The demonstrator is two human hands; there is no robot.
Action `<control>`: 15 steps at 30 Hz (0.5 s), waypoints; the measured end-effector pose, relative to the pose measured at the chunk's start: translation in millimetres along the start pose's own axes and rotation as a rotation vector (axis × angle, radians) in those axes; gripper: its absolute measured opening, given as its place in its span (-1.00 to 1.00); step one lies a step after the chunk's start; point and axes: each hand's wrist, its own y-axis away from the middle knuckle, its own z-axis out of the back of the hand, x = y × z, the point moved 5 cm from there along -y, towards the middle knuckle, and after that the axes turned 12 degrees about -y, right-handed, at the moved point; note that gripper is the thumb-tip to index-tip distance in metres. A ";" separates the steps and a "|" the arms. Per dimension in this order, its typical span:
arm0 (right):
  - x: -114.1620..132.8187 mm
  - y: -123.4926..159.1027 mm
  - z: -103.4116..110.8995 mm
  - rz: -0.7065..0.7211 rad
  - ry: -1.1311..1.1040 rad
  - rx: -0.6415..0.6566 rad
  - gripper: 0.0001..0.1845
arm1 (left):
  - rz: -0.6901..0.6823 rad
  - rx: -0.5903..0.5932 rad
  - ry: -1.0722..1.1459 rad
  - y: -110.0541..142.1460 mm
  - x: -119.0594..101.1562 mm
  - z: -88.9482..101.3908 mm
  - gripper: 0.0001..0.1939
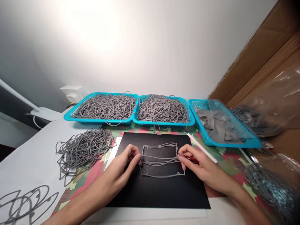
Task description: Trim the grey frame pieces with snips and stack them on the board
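Note:
Thin grey gaskets, shaped like rectangular frames with small loops along their sides, are held over a black sheet. My left hand pinches their left side between thumb and fingers. At the right side, my right hand is closed on the gaskets. A slim red tool also sits in that hand; its kind is mostly hidden by the fingers. Several strands overlap between the hands, so I cannot tell exactly how many gaskets there are.
Two blue baskets heaped with grey gaskets line the wall. A third blue basket holds flat grey scraps. Loose gaskets pile up at left, with more nearer. Plastic bags and cardboard stand right.

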 end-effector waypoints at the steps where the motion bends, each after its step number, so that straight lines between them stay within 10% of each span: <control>1: -1.3 -3.5 0.8 0.018 0.011 -0.023 -0.63 | 0.006 0.018 -0.016 -6.0 -1.3 1.8 -0.68; 9: -21.4 -33.8 7.1 0.148 0.139 -0.322 -0.55 | -0.042 -0.016 -0.170 -46.7 11.5 -4.2 -0.67; 15: -35.0 -30.2 12.9 0.232 0.223 -0.529 -0.54 | -0.039 -0.135 -0.349 -30.1 9.0 14.9 -0.74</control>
